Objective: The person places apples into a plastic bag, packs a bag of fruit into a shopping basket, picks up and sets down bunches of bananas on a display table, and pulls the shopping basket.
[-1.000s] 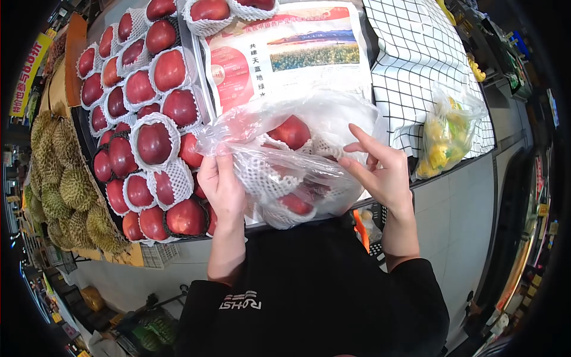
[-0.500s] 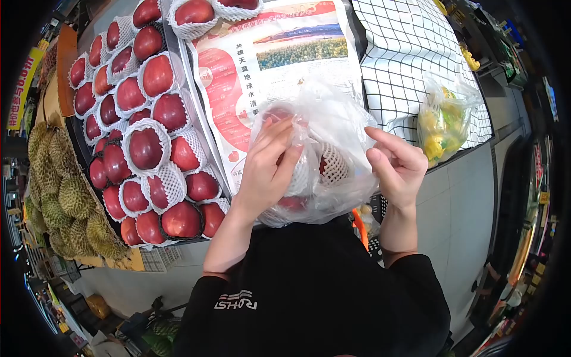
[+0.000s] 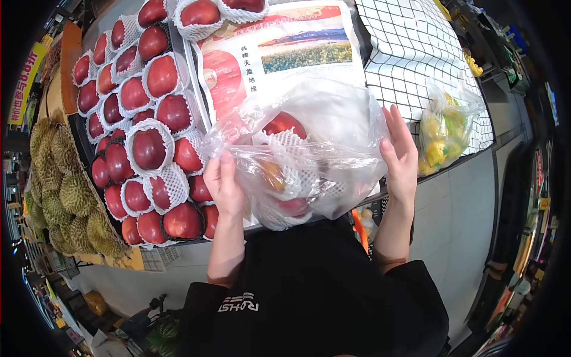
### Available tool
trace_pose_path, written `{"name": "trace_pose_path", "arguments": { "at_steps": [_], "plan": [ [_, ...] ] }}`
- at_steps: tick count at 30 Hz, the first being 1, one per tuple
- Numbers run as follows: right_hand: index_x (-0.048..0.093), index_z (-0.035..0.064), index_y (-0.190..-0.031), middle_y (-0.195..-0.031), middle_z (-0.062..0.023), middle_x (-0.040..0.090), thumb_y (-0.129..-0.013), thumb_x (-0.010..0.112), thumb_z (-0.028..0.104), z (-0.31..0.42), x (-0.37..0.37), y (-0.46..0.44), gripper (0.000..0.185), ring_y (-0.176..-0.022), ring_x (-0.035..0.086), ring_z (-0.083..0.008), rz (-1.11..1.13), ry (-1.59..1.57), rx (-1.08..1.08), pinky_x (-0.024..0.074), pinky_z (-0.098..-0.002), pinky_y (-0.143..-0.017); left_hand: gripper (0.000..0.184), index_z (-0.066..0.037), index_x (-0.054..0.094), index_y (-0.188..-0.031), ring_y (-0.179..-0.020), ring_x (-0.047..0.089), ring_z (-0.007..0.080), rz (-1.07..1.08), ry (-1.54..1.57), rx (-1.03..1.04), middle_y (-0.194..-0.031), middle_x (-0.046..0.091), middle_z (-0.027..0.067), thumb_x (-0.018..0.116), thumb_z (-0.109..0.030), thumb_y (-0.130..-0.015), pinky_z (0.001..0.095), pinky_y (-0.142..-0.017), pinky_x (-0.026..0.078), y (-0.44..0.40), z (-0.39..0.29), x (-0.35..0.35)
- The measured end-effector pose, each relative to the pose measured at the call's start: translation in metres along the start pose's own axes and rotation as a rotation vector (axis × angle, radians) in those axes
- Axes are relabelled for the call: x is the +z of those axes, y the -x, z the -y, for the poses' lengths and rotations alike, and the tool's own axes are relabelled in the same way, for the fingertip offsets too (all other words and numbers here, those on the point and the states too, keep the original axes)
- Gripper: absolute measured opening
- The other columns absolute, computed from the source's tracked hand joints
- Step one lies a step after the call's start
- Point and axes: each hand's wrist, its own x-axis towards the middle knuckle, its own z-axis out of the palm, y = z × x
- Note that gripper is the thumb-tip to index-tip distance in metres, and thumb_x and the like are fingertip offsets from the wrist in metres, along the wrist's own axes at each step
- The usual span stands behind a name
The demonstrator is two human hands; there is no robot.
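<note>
A clear plastic bag (image 3: pixel 339 160) holding several red apples in white foam nets lies in front of me on a newspaper (image 3: pixel 285 41). One red apple (image 3: pixel 284 124) shows near the top of the bag. My left hand (image 3: pixel 225 184) pinches the bag's left edge between thumb and fingers. At the bag's right side, my right hand (image 3: pixel 399 157) has its fingers upright, with the bag's right edge between thumb and fingers.
Rows of netted red apples (image 3: pixel 148 149) fill the left display. Durians (image 3: pixel 76 190) are piled at far left. On the right are a checkered cloth (image 3: pixel 410 53) and a bag of yellow fruit (image 3: pixel 443 128).
My left hand has moved from over the bag to its left edge. The bag has spread wider, showing the apple inside. My right hand has straightened its fingers.
</note>
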Motion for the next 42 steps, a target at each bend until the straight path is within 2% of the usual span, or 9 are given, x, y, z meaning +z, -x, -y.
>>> {"name": "trace_pose_path", "arguments": {
  "at_steps": [4, 7, 11, 19, 28, 34, 36, 39, 42],
  "plan": [
    [0.047, -0.0045, -0.134, -0.129, -0.0234, 0.056, -0.088, 0.067, 0.022, -0.018, -0.003, 0.012, 0.057, -0.120, 0.054, -0.0293, 0.267, -0.321, 0.205, 0.0396, -0.0394, -0.103, 0.036, 0.007, 0.054, -0.123, -0.105, 0.058, 0.0181, 0.026, 0.032, -0.011, -0.118, 0.059, 0.0130, 0.051, -0.019, -0.098, 0.0319, -0.094, 0.044, 0.006, 0.004, -0.002],
    [0.062, -0.0025, -0.100, -0.093, -0.0130, 0.070, -0.097, 0.053, 0.013, -0.033, 0.003, 0.016, 0.018, -0.085, 0.067, -0.0193, 0.176, -0.362, 0.255, 0.0510, -0.0314, -0.081, 0.026, 0.003, 0.060, -0.111, -0.098, 0.055, 0.0106, 0.083, -0.071, -0.017, -0.110, 0.063, 0.0065, 0.052, -0.019, -0.098, 0.0258, -0.088, 0.041, 0.009, 0.002, 0.005],
    [0.059, -0.0006, -0.088, -0.078, -0.0043, 0.063, -0.099, 0.052, 0.016, -0.008, 0.026, 0.004, 0.021, -0.071, 0.062, -0.0132, -0.073, -0.368, 0.166, 0.0491, -0.0264, -0.073, 0.023, 0.003, 0.060, -0.108, -0.096, 0.057, 0.0126, 0.059, -0.124, 0.022, -0.108, 0.065, 0.0091, 0.049, -0.016, -0.099, 0.0279, -0.088, 0.044, 0.005, -0.010, 0.017],
    [0.060, 0.0003, -0.089, -0.065, -0.0012, 0.057, -0.100, 0.053, 0.025, -0.004, 0.048, -0.043, 0.028, -0.059, 0.053, -0.0067, -0.169, -0.216, -0.092, 0.0435, -0.0203, -0.059, 0.023, 0.002, 0.056, -0.111, -0.094, 0.063, 0.0186, -0.092, 0.127, 0.051, -0.104, 0.064, 0.0117, 0.043, -0.014, -0.101, 0.0338, -0.084, 0.052, 0.001, -0.002, 0.010],
    [0.057, 0.0032, -0.077, -0.064, 0.0009, 0.053, -0.101, 0.050, 0.026, -0.010, 0.063, -0.050, 0.034, -0.056, 0.049, -0.0051, -0.131, -0.292, -0.042, 0.0438, -0.0210, -0.052, 0.026, 0.004, 0.058, -0.113, -0.097, 0.060, 0.0165, -0.173, 0.135, 0.011, -0.108, 0.063, 0.0106, 0.044, -0.014, -0.100, 0.0315, -0.087, 0.048, -0.005, 0.008, -0.002],
    [0.058, 0.0034, -0.077, -0.068, 0.0014, 0.054, -0.102, 0.048, 0.024, -0.032, 0.047, -0.043, 0.033, -0.064, 0.048, -0.0047, -0.120, -0.303, 0.053, 0.0404, -0.0203, -0.062, 0.028, 0.006, 0.058, -0.117, -0.103, 0.057, 0.0169, -0.120, 0.051, -0.009, -0.112, 0.062, 0.0106, 0.048, -0.012, -0.098, 0.0310, -0.093, 0.043, -0.006, 0.005, 0.005],
    [0.062, 0.0019, -0.083, -0.077, -0.0007, 0.059, -0.101, 0.049, 0.023, -0.040, 0.049, -0.042, 0.030, -0.071, 0.051, -0.0061, -0.264, -0.420, 0.224, 0.0416, -0.0213, -0.067, 0.034, 0.005, 0.057, -0.120, -0.104, 0.058, 0.0187, -0.147, 0.140, -0.028, -0.111, 0.063, 0.0117, 0.047, -0.019, -0.098, 0.0327, -0.093, 0.043, -0.008, 0.008, 0.006],
    [0.063, -0.0007, -0.105, -0.088, -0.0039, 0.064, -0.099, 0.050, 0.017, -0.055, 0.042, -0.034, 0.023, -0.080, 0.057, -0.0097, -0.144, -0.391, 0.263, 0.0445, -0.0231, -0.075, 0.041, 0.004, 0.054, -0.123, -0.105, 0.058, 0.0206, -0.018, 0.457, -0.038, -0.112, 0.063, 0.0133, 0.044, -0.026, -0.098, 0.0351, -0.092, 0.044, -0.013, 0.010, 0.001],
    [0.057, -0.0020, -0.119, -0.103, -0.0088, 0.062, -0.097, 0.048, 0.012, -0.044, 0.052, -0.047, 0.028, -0.093, 0.058, -0.0142, -0.099, -0.323, 0.252, 0.0444, -0.0270, -0.085, 0.046, 0.005, 0.051, -0.127, -0.107, 0.058, 0.0221, -0.119, 0.319, -0.112, -0.113, 0.062, 0.0148, 0.041, -0.031, -0.099, 0.0354, -0.092, 0.046, -0.033, 0.022, -0.004]
  ]
}}
